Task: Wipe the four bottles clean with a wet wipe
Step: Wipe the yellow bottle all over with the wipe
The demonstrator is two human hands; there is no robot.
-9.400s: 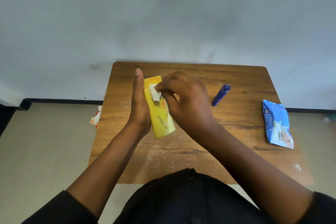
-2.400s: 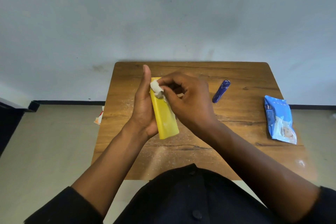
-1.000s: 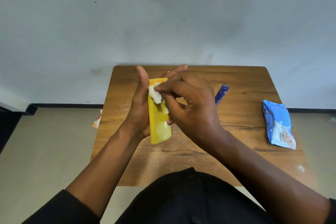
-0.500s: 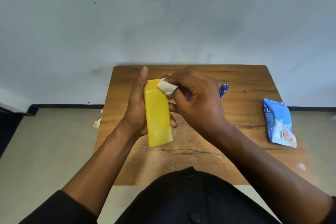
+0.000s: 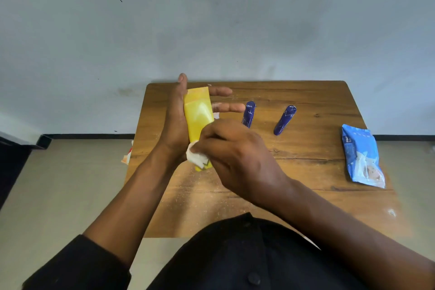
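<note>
My left hand (image 5: 175,122) cradles a flat yellow bottle (image 5: 198,114) over the wooden table (image 5: 306,155), fingers stretched out behind it. My right hand (image 5: 235,155) pinches a crumpled white wet wipe (image 5: 195,158) against the bottle's near end. Two dark blue bottles lie on the table to the right: one (image 5: 248,113) just past my left fingertips, the other (image 5: 284,120) further right. A fourth bottle is not visible.
A blue pack of wet wipes (image 5: 362,156) lies near the table's right edge. White dust speckles the tabletop in front of me. An orange and white scrap (image 5: 127,156) lies on the floor by the table's left edge. A grey wall stands behind.
My right hand has slid the wipe from the bottle's far end down to its near end. A second blue bottle, hidden before by my right hand, now shows.
</note>
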